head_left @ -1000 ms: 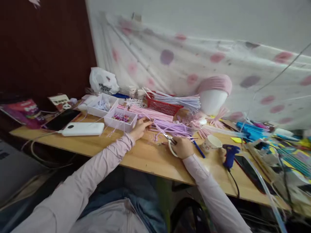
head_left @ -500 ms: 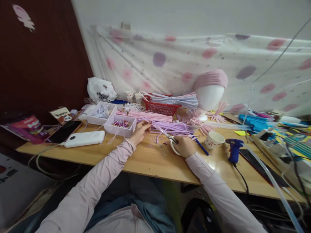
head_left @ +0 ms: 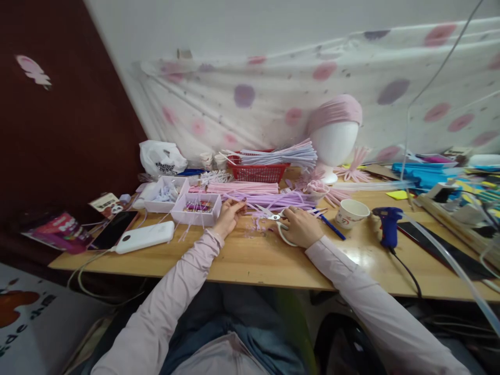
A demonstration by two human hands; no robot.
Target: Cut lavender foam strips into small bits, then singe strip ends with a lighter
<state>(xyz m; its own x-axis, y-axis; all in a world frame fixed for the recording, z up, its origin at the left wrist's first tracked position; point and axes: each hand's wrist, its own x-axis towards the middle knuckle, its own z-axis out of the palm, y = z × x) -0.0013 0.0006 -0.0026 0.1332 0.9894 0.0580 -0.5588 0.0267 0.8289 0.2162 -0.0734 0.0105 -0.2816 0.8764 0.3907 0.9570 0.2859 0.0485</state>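
My left hand [head_left: 229, 217] is closed in a pinch on a thin purple pipe cleaner, mostly hidden by the fingers and the purple strands behind. My right hand [head_left: 303, 228] grips a pair of scissors [head_left: 275, 217] with white handles. Their blades are spread and point left toward my left fingertips. Small purple clippings [head_left: 255, 225] lie on the table under the blades. Just behind both hands lies a bundle of purple pipe cleaners [head_left: 273, 200], with a row of pink pipe cleaners [head_left: 242, 188] beyond it.
Left of my hands stand a white box [head_left: 213, 214] of small items and a power bank [head_left: 145, 237]. A red basket [head_left: 258, 173] and a foam head [head_left: 335, 140] are at the back. To the right are a paper cup [head_left: 352, 213], a blue pen [head_left: 333, 227] and a glue gun [head_left: 388, 225].
The scissor blades have spread apart, and my right hand has shifted slightly right, away from my left hand. My left hand keeps its pinch. The camera view has turned a little.
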